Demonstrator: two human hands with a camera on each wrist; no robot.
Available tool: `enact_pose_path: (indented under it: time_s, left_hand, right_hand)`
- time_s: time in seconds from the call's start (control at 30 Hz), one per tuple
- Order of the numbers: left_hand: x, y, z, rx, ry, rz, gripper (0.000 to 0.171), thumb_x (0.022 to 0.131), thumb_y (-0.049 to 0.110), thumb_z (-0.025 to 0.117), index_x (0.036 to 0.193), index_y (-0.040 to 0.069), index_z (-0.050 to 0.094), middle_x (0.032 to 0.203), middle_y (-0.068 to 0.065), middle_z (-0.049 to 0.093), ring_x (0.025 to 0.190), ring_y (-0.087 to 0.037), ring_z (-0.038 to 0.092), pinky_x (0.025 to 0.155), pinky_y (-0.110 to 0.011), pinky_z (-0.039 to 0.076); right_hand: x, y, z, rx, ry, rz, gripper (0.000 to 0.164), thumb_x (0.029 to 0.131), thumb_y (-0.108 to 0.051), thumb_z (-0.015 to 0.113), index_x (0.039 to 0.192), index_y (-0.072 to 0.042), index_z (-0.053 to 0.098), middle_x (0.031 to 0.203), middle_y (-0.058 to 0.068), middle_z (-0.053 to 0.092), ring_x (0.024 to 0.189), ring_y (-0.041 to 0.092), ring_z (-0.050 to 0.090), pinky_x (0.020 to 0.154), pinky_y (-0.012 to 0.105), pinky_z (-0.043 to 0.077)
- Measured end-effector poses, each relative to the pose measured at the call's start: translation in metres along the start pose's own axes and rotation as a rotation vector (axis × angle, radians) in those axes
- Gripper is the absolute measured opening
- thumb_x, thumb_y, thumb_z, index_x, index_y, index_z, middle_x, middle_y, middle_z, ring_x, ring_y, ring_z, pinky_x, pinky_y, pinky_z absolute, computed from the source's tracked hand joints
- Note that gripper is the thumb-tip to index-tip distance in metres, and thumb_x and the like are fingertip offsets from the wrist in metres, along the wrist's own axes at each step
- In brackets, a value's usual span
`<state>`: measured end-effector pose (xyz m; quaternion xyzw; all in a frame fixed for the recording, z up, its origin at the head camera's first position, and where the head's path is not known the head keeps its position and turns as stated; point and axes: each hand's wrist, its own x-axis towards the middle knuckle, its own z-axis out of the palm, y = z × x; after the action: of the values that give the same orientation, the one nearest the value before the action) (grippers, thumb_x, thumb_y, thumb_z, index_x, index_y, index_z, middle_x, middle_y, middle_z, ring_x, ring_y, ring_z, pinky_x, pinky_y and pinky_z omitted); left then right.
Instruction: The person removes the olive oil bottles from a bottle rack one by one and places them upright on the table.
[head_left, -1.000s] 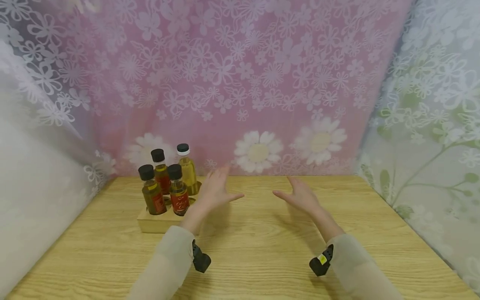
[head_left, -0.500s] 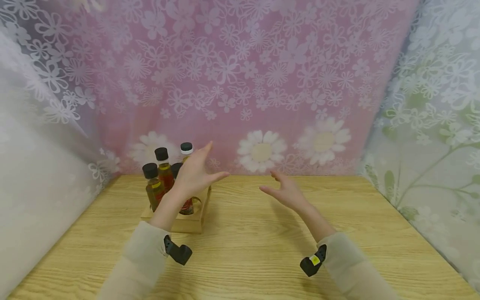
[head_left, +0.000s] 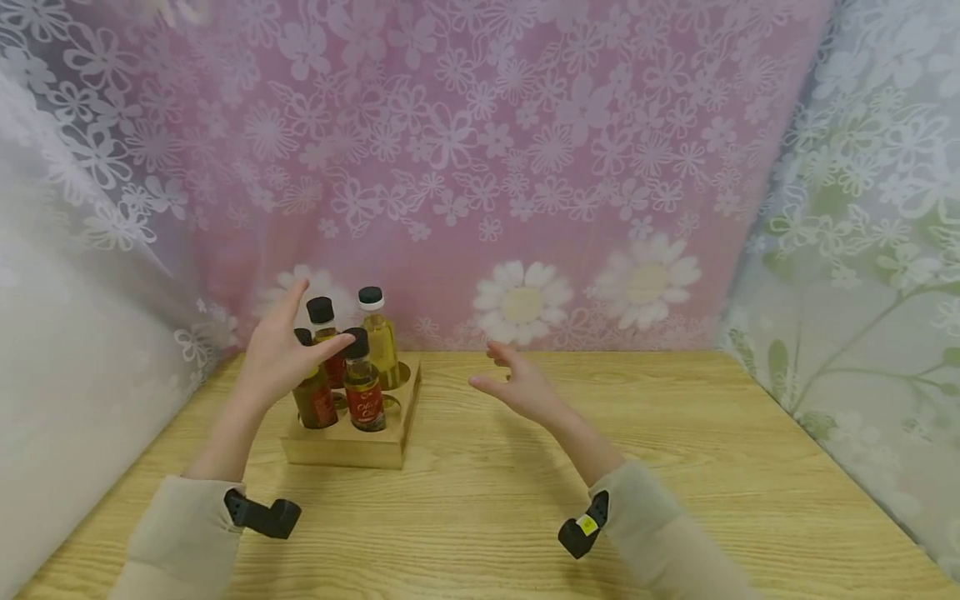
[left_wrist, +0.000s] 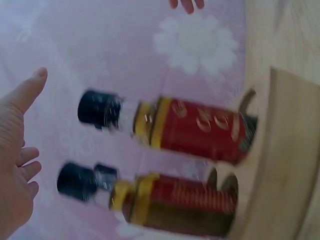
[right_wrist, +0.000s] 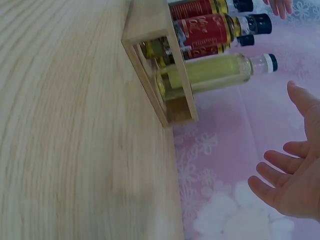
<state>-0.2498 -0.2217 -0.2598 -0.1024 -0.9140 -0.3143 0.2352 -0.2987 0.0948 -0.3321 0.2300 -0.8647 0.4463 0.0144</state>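
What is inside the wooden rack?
The wooden rack holds three red-labelled bottles and one bottle of yellow liquid, all capped. Its front board hides the front-left bottle's base.

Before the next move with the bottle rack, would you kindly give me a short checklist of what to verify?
1. Wooden rack flat on the table: ok.
2. All four bottles standing in the rack: ok.
3. Black caps on every bottle: ok.
4. Left hand free: ok, open near the left-hand bottles, holding nothing.
5. Right hand gripping the rack: not ok, it is open and apart, to the rack's right.
6. Tightness of the caps: cannot tell from these views.
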Motion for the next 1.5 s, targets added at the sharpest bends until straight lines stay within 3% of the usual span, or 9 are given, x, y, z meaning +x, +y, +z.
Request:
enact_pose_path:
  time_s: [0.27, 0.5, 0.63, 0.9, 1.17, 1.5]
  left_hand:
    - [-0.023, -0.043, -0.009, 0.006, -0.089, -0.158, 0.106, 0.08, 0.05, 0.068, 0.149, 0.002, 0.003, 0.149, -0.029, 0.012, 0.13, -0.052, 0.016, 0.094, -0.07, 0.021]
    - [-0.034, -0.083, 0.001, -0.025, -0.291, -0.262, 0.114, 0.079, 0.056, 0.065, 0.147, -0.001, -0.007, 0.148, -0.033, 0.006, 0.128, -0.056, 0.015, 0.095, -0.069, 0.022]
    - [-0.041, -0.098, 0.013, -0.036, -0.386, -0.25, 0.113, 0.079, 0.054, 0.066, 0.145, -0.007, -0.003, 0.146, -0.035, 0.01, 0.126, -0.056, 0.018, 0.095, -0.067, 0.024]
    - [-0.047, -0.108, 0.032, -0.073, -0.47, -0.229, 0.113, 0.078, 0.048, 0.07, 0.144, -0.011, 0.0, 0.144, -0.038, 0.013, 0.126, -0.056, 0.022, 0.095, -0.065, 0.028]
    - [-0.048, -0.114, 0.043, -0.169, -0.516, -0.221, 0.108, 0.079, 0.041, 0.072, 0.143, -0.013, 0.004, 0.145, -0.037, 0.01, 0.129, -0.055, 0.014, 0.098, -0.066, 0.021]
    - [-0.05, -0.123, 0.048, -0.244, -0.503, -0.192, 0.1, 0.079, 0.033, 0.074, 0.143, -0.011, 0.011, 0.145, -0.036, 0.014, 0.13, -0.055, 0.013, 0.099, -0.066, 0.019]
  right_hand:
    - [0.005, -0.007, 0.03, 0.031, -0.045, -0.001, 0.076, 0.085, -0.037, 0.067, 0.145, -0.009, 0.03, 0.14, 0.012, 0.042, 0.128, 0.03, 0.038, 0.099, 0.047, 0.038]
    - [0.008, -0.008, 0.057, 0.061, -0.114, -0.002, 0.076, 0.086, -0.036, 0.066, 0.146, -0.007, 0.028, 0.142, 0.015, 0.039, 0.129, 0.032, 0.037, 0.099, 0.048, 0.037]
    - [0.01, -0.009, 0.071, 0.082, -0.142, 0.006, 0.077, 0.086, -0.034, 0.067, 0.146, -0.005, 0.028, 0.141, 0.017, 0.039, 0.128, 0.033, 0.037, 0.1, 0.047, 0.036]
    - [0.014, -0.007, 0.095, 0.112, -0.184, 0.037, 0.079, 0.085, -0.031, 0.068, 0.146, -0.003, 0.026, 0.141, 0.021, 0.039, 0.128, 0.033, 0.037, 0.101, 0.047, 0.035]
    - [0.012, -0.011, 0.112, 0.105, -0.222, 0.075, 0.085, 0.082, -0.035, 0.071, 0.146, -0.004, 0.024, 0.138, 0.019, 0.042, 0.126, 0.031, 0.041, 0.099, 0.046, 0.038]
    - [0.014, -0.013, 0.121, 0.167, -0.225, 0.099, 0.09, 0.081, -0.035, 0.072, 0.148, -0.005, 0.019, 0.141, 0.018, 0.038, 0.128, 0.032, 0.038, 0.098, 0.047, 0.038]
